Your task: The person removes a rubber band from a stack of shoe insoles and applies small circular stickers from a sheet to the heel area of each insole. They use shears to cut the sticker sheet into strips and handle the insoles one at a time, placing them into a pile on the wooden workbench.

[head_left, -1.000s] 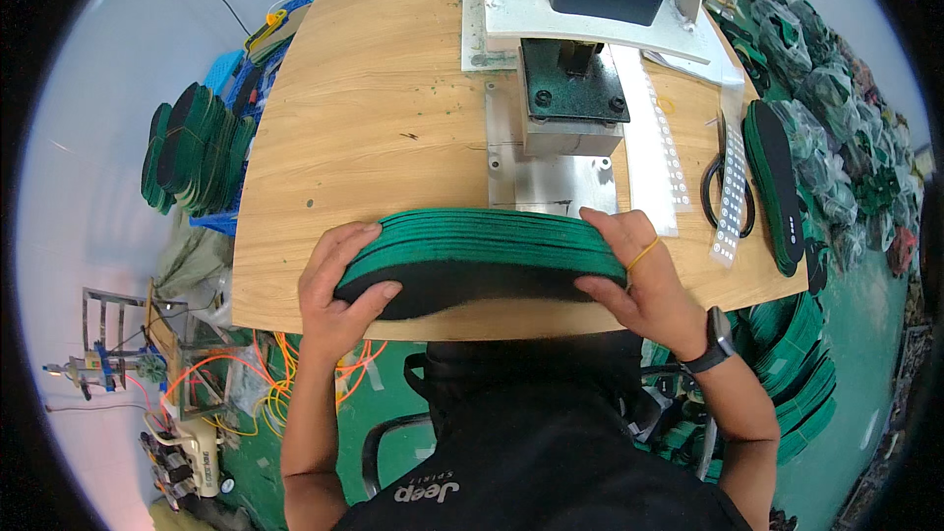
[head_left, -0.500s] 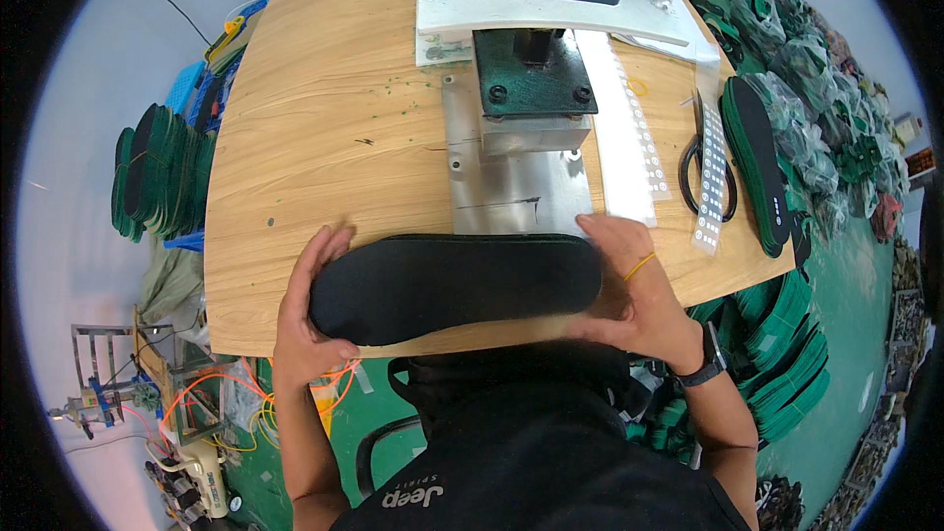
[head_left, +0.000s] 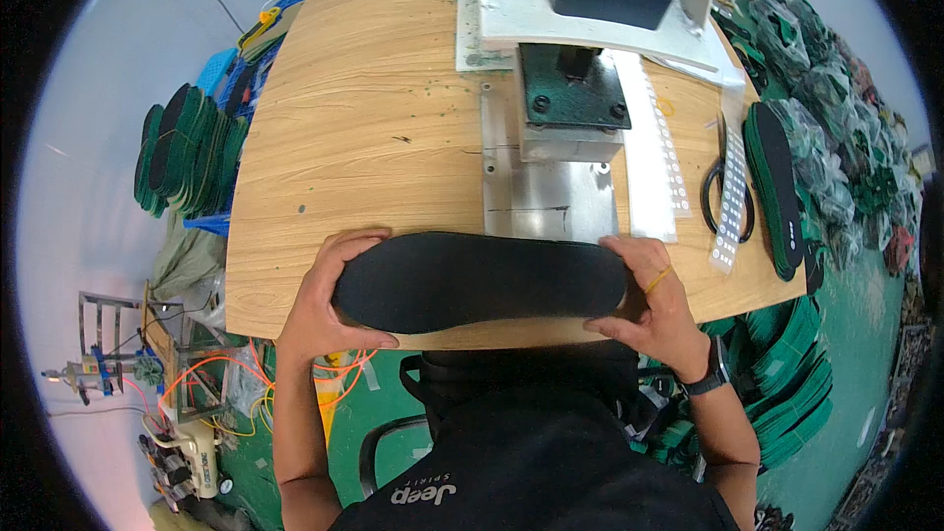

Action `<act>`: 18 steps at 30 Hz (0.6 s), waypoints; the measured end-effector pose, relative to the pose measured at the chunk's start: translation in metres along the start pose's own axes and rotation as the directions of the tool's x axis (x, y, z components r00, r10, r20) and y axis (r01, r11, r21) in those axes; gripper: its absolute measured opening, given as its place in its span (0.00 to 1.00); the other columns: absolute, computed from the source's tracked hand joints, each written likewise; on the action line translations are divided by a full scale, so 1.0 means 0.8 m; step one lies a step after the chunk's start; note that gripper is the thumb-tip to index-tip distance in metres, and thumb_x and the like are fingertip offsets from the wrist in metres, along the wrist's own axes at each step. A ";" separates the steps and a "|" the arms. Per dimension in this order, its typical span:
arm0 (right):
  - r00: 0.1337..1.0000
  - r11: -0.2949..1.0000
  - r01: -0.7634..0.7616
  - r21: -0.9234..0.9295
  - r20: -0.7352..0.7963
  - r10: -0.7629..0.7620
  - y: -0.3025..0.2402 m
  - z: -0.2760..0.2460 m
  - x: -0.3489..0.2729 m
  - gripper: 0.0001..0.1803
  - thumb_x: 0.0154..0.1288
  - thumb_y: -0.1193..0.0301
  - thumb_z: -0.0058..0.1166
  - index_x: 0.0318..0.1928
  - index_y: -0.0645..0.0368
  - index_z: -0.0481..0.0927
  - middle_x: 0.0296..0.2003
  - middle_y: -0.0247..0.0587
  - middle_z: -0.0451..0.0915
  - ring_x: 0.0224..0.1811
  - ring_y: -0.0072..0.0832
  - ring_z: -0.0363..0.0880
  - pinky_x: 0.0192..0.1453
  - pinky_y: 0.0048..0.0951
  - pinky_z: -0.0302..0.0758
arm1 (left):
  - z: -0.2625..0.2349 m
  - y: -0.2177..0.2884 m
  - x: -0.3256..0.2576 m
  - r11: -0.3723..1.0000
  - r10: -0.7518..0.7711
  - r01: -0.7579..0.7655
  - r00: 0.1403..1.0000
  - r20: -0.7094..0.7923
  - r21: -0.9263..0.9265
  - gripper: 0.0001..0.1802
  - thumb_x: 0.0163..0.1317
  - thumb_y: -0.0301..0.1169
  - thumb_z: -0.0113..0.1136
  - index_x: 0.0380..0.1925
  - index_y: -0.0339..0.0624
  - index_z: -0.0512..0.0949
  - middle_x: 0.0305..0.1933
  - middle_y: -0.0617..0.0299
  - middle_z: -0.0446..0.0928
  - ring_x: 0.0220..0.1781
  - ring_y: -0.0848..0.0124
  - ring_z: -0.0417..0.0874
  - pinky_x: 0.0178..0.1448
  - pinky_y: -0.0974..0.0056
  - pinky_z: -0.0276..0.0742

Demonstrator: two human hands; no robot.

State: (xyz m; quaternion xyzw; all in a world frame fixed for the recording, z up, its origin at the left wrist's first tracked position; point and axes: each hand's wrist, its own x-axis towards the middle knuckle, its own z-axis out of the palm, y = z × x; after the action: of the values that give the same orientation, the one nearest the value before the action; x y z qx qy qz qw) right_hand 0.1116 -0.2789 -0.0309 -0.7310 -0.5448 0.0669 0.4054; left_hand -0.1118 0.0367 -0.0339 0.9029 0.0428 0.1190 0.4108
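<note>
A black insole lies crosswise between my hands at the near edge of the table, its smooth black face up. I cannot tell whether more insoles are stacked under it. My left hand grips its wide end, thumb on the near side and fingers round the far side. At the narrower end my right hand does the same, with a yellow band on the wrist. Just beyond the insole is the metal base plate of a press, whose dark green-dusted head block stands above it.
White strips of stickers lie over black-handled scissors on the right. Another insole stack rests at the table's right edge. More green-edged insoles are piled on the left, and bagged heaps line the right floor.
The whole scene has shifted to the right as the head moved. My right hand has closed in against the insole's narrow end, and the left hand keeps its grip.
</note>
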 end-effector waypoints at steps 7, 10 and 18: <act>0.999 0.995 -0.002 -0.102 0.046 0.007 0.012 0.008 0.003 0.39 0.45 0.72 0.73 0.60 0.63 0.70 0.53 0.53 0.74 0.55 0.50 0.71 0.59 0.42 0.69 | 0.007 -0.015 -0.011 0.993 -0.114 0.116 0.992 -0.059 0.034 0.73 0.30 0.29 0.80 0.75 0.43 0.39 0.60 0.46 0.74 0.62 0.54 0.75 0.68 0.55 0.65; 0.997 0.989 0.076 -0.126 0.004 -0.076 0.018 0.005 0.024 0.39 0.45 0.71 0.73 0.59 0.63 0.71 0.52 0.53 0.74 0.54 0.50 0.70 0.58 0.41 0.69 | -0.003 -0.007 0.004 0.967 -0.254 0.255 0.966 -0.052 0.024 0.72 0.31 0.30 0.80 0.75 0.45 0.42 0.60 0.46 0.74 0.62 0.53 0.75 0.69 0.56 0.65; 0.999 0.969 0.054 -0.242 0.015 -0.052 0.001 0.001 0.036 0.36 0.51 0.64 0.71 0.59 0.63 0.72 0.49 0.53 0.75 0.51 0.51 0.71 0.56 0.42 0.71 | -0.001 -0.010 0.002 0.983 -0.135 0.142 0.989 -0.061 0.117 0.67 0.29 0.36 0.80 0.73 0.44 0.53 0.62 0.48 0.71 0.65 0.53 0.70 0.69 0.55 0.63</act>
State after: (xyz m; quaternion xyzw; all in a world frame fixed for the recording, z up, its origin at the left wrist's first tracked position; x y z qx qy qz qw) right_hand 0.1234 -0.2545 -0.0221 -0.7600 -0.5700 -0.0078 0.3122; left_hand -0.1101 0.0433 -0.0391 0.9176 0.1235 0.1112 0.3612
